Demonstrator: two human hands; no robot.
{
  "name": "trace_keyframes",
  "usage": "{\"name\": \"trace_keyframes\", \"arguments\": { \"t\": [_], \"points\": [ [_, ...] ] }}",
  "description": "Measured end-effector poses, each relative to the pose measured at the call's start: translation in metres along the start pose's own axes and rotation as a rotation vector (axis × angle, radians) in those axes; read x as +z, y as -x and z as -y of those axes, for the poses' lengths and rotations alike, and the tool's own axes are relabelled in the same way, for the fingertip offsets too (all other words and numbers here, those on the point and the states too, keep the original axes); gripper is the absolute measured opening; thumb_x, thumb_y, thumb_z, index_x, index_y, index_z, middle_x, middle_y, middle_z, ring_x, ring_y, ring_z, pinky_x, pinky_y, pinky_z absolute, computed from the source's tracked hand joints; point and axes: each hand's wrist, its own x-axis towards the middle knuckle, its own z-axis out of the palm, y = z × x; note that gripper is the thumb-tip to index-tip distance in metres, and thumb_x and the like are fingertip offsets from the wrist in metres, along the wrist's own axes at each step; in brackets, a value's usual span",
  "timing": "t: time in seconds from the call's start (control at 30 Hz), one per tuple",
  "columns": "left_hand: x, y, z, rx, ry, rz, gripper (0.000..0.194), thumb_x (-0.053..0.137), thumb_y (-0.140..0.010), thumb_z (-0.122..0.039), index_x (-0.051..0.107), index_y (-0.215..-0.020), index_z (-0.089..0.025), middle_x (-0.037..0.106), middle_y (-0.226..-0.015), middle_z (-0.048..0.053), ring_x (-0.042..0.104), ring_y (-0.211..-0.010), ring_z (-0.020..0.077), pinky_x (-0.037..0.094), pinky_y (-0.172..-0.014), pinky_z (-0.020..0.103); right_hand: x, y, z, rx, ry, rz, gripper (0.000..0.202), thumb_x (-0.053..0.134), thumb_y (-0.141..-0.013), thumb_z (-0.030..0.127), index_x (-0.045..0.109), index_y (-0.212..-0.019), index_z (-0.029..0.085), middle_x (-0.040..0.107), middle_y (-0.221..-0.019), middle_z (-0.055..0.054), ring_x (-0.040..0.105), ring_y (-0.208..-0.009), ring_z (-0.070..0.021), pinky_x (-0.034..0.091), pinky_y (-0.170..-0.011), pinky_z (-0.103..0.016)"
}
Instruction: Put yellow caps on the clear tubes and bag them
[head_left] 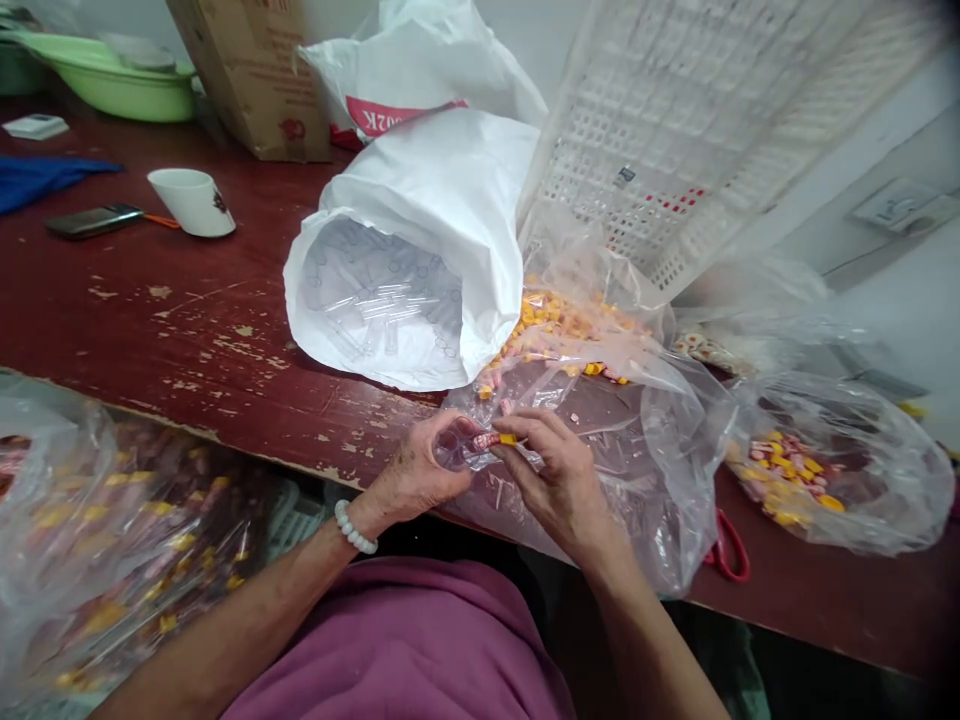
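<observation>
My left hand (420,470), with a white bead bracelet (355,527) at its wrist, is curled around clear plastic (452,445) that looks like a tube; its outline is hard to make out. My right hand (551,470) pinches a small pink-and-white patterned piece with a yellow end (495,440), its patterned end pointing at the left hand. Just beyond the hands, a white sack (420,180) lies on its side, its mouth facing me, with many clear tubes (390,305) inside. Right of it, loose yellow and pink pieces (555,320) spill from a clear bag.
A white plastic basket (675,120) leans at the back right. Another clear bag (885,480) holds yellow and pink pieces, near red-handled scissors (729,548). A cup (192,200) and phone (94,221) lie left on the red table (187,330). Filled bags (135,540) sit below the edge.
</observation>
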Motion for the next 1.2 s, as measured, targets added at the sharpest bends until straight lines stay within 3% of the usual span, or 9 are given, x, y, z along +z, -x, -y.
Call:
{"name": "trace_keyframes", "arguments": {
  "t": [0.1, 0.27, 0.4, 0.5, 0.6, 0.7, 0.87, 1.03, 1.2],
  "points": [
    [0.000, 0.002, 0.000, -0.020, 0.028, 0.005, 0.032, 0.062, -0.062, -0.006, 0.059, -0.093, -0.014, 0.062, -0.084, 0.002, 0.055, -0.074, 0.0117, 0.045, -0.066, 0.021, 0.003, 0.001, 0.002, -0.012, 0.013, 0.032, 0.038, 0.054, -0.085, 0.015, 0.050, -0.121, 0.023, 0.061, -0.111, -0.007, 0.058, -0.101, -0.0172, 0.048, -0.087, -0.034],
    [0.002, 0.004, 0.004, -0.082, 0.087, -0.043, 0.032, 0.061, -0.057, -0.004, 0.059, -0.088, -0.013, 0.060, -0.080, 0.000, 0.054, -0.070, 0.0105, 0.044, -0.061, 0.019, 0.017, 0.012, -0.001, 0.004, -0.002, 0.034, 0.041, 0.042, -0.074, -0.001, 0.054, -0.107, 0.020, 0.051, -0.118, -0.008, 0.047, -0.115, -0.0189, 0.040, -0.099, -0.039],
    [0.004, 0.004, 0.007, -0.204, 0.228, -0.062, 0.031, 0.062, -0.056, -0.007, 0.056, -0.085, -0.015, 0.060, -0.075, -0.002, 0.049, -0.057, 0.0073, 0.039, -0.044, 0.015, 0.030, 0.023, -0.004, -0.041, 0.040, 0.044, 0.056, 0.038, -0.068, -0.004, 0.053, -0.116, 0.021, 0.047, -0.124, -0.008, 0.045, -0.114, -0.0191, 0.039, -0.098, -0.040],
    [-0.006, 0.001, 0.013, -0.320, 0.353, -0.143, 0.038, 0.066, -0.055, -0.010, 0.052, -0.090, -0.016, 0.063, -0.076, 0.000, 0.050, -0.054, 0.0085, 0.033, -0.033, 0.014, 0.018, 0.029, -0.031, 0.023, 0.110, -0.047, 0.047, 0.040, -0.075, 0.003, 0.056, -0.114, 0.022, 0.050, -0.121, -0.009, 0.051, -0.106, -0.0186, 0.043, -0.091, -0.037],
    [-0.021, -0.002, 0.019, -0.341, 0.406, -0.279, 0.045, 0.069, -0.052, -0.010, 0.051, -0.092, -0.017, 0.066, -0.078, 0.001, 0.053, -0.056, 0.0101, 0.032, -0.031, 0.013, -0.006, 0.025, -0.074, 0.317, 0.459, -0.125, 0.026, 0.043, -0.082, 0.015, 0.062, -0.099, 0.018, 0.061, -0.096, -0.010, 0.054, -0.092, -0.0224, 0.044, -0.083, -0.039],
    [-0.031, -0.001, 0.022, -0.327, 0.424, -0.325, 0.044, 0.070, -0.053, -0.011, 0.052, -0.093, -0.016, 0.067, -0.078, 0.001, 0.054, -0.056, 0.0101, 0.032, -0.032, 0.012, -0.012, 0.012, -0.100, 0.558, 0.790, 0.101, 0.026, 0.048, -0.085, 0.034, 0.066, -0.097, 0.019, 0.062, -0.097, -0.012, 0.053, -0.094, -0.0282, 0.042, -0.079, -0.042],
    [-0.025, 0.002, 0.019, -0.336, 0.400, -0.287, 0.043, 0.070, -0.054, -0.011, 0.052, -0.093, -0.017, 0.067, -0.078, 0.001, 0.055, -0.056, 0.0102, 0.033, -0.032, 0.013, 0.021, -0.012, -0.086, 0.507, 0.808, 0.244, 0.048, 0.038, -0.086, 0.060, 0.058, -0.115, 0.029, 0.059, -0.112, -0.009, 0.051, -0.102, -0.0286, 0.038, -0.083, -0.043],
    [-0.017, 0.001, 0.017, -0.291, 0.282, -0.261, 0.039, 0.067, -0.055, -0.011, 0.054, -0.092, -0.015, 0.064, -0.078, 0.001, 0.054, -0.057, 0.0100, 0.034, -0.035, 0.014, 0.035, -0.017, -0.082, 0.427, 0.731, 0.327, 0.032, 0.041, -0.091, 0.040, 0.062, -0.105, 0.020, 0.061, -0.109, -0.011, 0.054, -0.102, -0.0244, 0.040, -0.085, -0.036],
    [-0.013, 0.000, 0.018, -0.108, 0.067, -0.259, 0.035, 0.061, -0.053, -0.004, 0.058, -0.086, -0.013, 0.061, -0.077, 0.000, 0.056, -0.068, 0.0103, 0.046, -0.061, 0.019, 0.001, -0.001, -0.082, 0.535, 0.489, 0.009, 0.025, 0.051, -0.087, 0.032, 0.060, -0.102, 0.014, 0.061, -0.096, -0.011, 0.058, -0.080, -0.0189, 0.045, -0.072, -0.031]
  ]
}}
